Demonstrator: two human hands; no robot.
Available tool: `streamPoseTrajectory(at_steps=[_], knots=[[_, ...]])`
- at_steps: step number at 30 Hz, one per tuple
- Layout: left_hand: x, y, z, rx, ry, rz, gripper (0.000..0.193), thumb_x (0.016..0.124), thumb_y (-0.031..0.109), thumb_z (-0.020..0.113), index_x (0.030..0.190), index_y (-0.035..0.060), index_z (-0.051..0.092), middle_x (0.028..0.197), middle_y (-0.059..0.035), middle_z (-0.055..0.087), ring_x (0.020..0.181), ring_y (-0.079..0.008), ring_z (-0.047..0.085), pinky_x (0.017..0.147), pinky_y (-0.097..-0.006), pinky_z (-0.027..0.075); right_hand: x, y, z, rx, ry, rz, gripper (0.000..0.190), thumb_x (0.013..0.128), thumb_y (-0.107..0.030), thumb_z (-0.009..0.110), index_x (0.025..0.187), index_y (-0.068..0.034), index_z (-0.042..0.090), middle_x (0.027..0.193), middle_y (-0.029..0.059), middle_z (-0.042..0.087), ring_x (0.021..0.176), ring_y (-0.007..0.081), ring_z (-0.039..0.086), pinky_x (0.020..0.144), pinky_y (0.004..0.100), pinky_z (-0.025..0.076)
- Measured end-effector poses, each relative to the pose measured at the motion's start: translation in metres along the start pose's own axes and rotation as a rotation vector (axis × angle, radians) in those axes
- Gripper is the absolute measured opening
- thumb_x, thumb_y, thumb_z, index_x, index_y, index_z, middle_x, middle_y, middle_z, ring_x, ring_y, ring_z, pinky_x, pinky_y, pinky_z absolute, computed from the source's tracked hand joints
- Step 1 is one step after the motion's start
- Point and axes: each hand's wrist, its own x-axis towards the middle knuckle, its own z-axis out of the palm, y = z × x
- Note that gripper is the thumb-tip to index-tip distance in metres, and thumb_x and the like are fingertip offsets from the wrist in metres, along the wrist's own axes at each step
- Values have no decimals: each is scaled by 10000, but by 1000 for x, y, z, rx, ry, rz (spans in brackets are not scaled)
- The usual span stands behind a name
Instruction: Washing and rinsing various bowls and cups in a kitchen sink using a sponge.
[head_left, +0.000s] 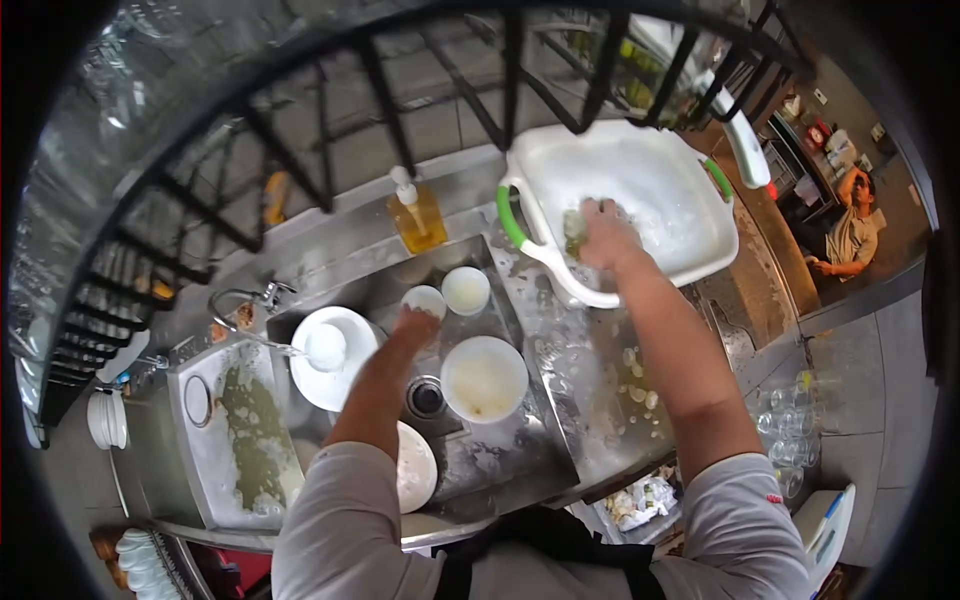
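Observation:
My left hand (420, 319) is at the near rim of a small white bowl (424, 298) in the steel sink (502, 465), its fingers over the edge. Beside that stands another small white bowl (466, 291) with cloudy liquid. A larger white bowl (484, 379) holds murky liquid and brown bits. My right hand (611, 236) reaches into a white plastic basin (667, 274) of sudsy water. Against its fingers is a pale green, see-through thing (575, 231), possibly a net sponge; whether the hand grips it is not clear.
Water runs from a faucet (274, 295) into a white bowl (319, 382). Amber soap fills a pump bottle (418, 221). A black rack (360, 45) hangs overhead. Left is a second basin (255, 442) of greenish water. Glasses (787, 427) stand right; a person (855, 232) sits beyond.

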Motion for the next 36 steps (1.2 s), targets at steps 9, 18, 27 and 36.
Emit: streamPoseTrajectory(at_steps=[9,18,27,36], knots=[[21,13,-17,-15,39,156,328,937,300,568,1108,93,755,1170,-132,757,1090,-317,722,1007,-463,509,8,15,-8,153,-74,44,689,825,-127,697,1460,-139,430,1410,225,480,1323,421,536,1082,480,496],[18,24,-10,-114,157,8,285,918,312,602,1025,92,748,1028,-156,771,958,-317,751,837,-484,586,8,9,-18,148,-90,63,709,830,-128,692,1481,-145,414,1433,208,475,1347,402,526,1101,469,489],[22,21,-4,-386,483,-208,304,920,337,598,1009,72,715,1032,-200,757,970,-352,738,837,-467,563,3,17,-12,176,-95,133,718,833,-169,677,1511,-201,445,1540,206,415,1401,403,496,1126,465,475],[-50,48,-81,-2861,1018,-278,576,1089,530,477,1404,51,535,1367,-93,645,1238,-278,638,1063,-450,514,-24,10,-36,1125,407,-160,418,820,-178,666,1228,-86,682,990,105,718,1006,196,695,916,362,547]])
